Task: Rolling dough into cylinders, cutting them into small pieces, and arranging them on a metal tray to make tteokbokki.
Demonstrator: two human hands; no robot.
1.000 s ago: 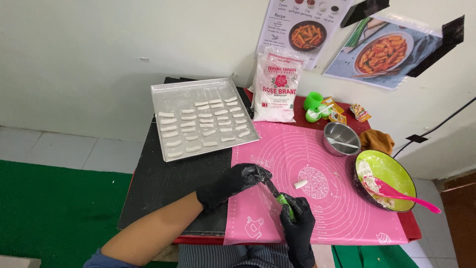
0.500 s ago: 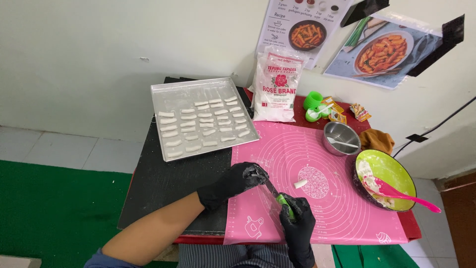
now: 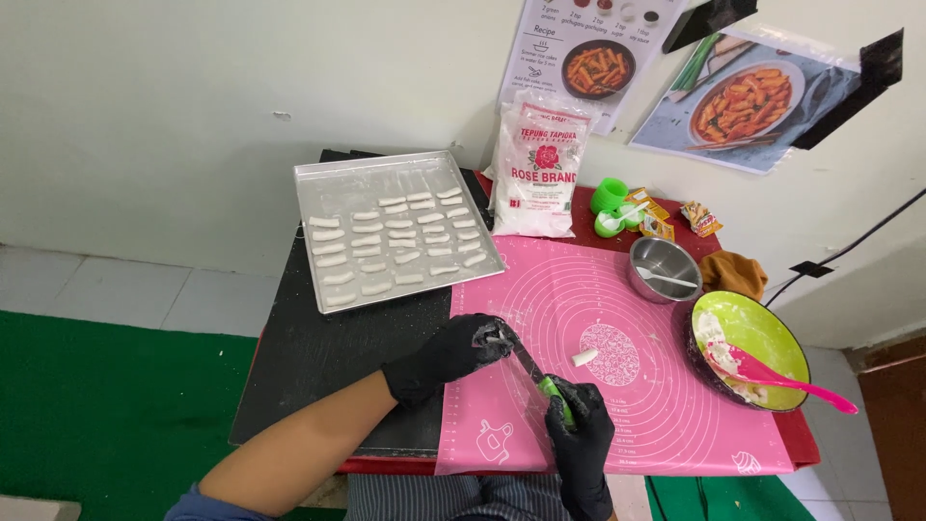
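While wiping the knife point(image 3: 529, 365), gripped fast by right hand point(image 3: 579, 434), blade pinched in left hand point(image 3: 453, 349): glove could tear, probably slipping along the edge.

Matt metal tray point(image 3: 318, 193); smooth pink silicone mat point(image 3: 627, 425); glossy steel bowl point(image 3: 648, 259).

My table point(image 3: 318, 376) is carrying a pink mat point(image 3: 617, 386), a metal tray point(image 3: 391, 227), a flour bag point(image 3: 535, 169), a steel bowl point(image 3: 664, 268) and a green bowl point(image 3: 757, 342), all sitting directly on it.
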